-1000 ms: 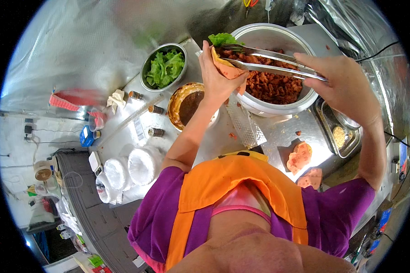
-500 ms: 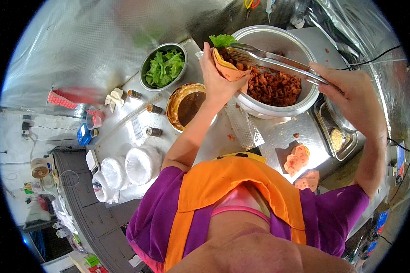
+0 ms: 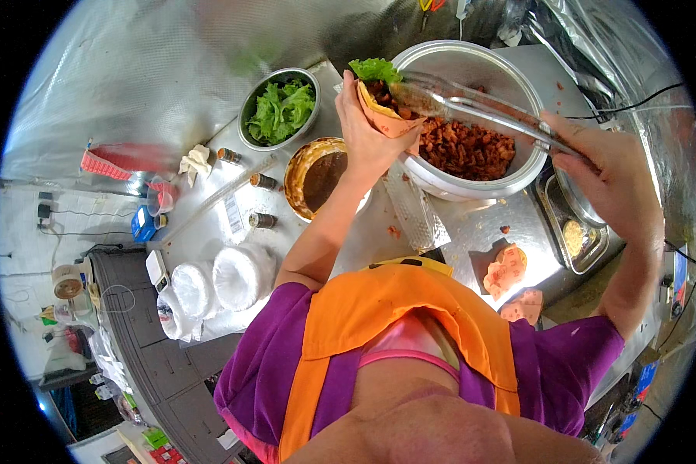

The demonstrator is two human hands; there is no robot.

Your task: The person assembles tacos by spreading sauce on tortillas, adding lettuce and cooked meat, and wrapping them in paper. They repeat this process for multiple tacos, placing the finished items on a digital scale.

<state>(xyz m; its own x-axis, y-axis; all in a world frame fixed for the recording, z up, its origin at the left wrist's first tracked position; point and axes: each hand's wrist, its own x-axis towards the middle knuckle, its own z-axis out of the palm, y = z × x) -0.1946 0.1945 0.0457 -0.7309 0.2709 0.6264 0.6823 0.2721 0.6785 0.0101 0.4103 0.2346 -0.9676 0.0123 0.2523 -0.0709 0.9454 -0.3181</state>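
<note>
My left hand [image 3: 366, 135] holds a folded flatbread wrap [image 3: 385, 112] with a green lettuce leaf sticking out of its top, over the rim of a large metal pot [image 3: 472, 178] full of chopped reddish-brown meat [image 3: 468, 147]. My right hand [image 3: 607, 182] grips long metal tongs [image 3: 475, 104]. The tong tips rest at the wrap's open top, against the meat inside it.
A metal bowl of lettuce [image 3: 280, 108] and a bowl of brown sauce [image 3: 317, 176] stand left of the pot. Small spice jars [image 3: 261, 220], white stacked lids [image 3: 216, 282], a metal tray [image 3: 576, 232] and flatbreads [image 3: 506, 267] lie on the steel counter [image 3: 464, 232].
The tongs have swung from lying across the pot up to the wrap's opening. My left hand has kept the wrap at the pot's rim.
</note>
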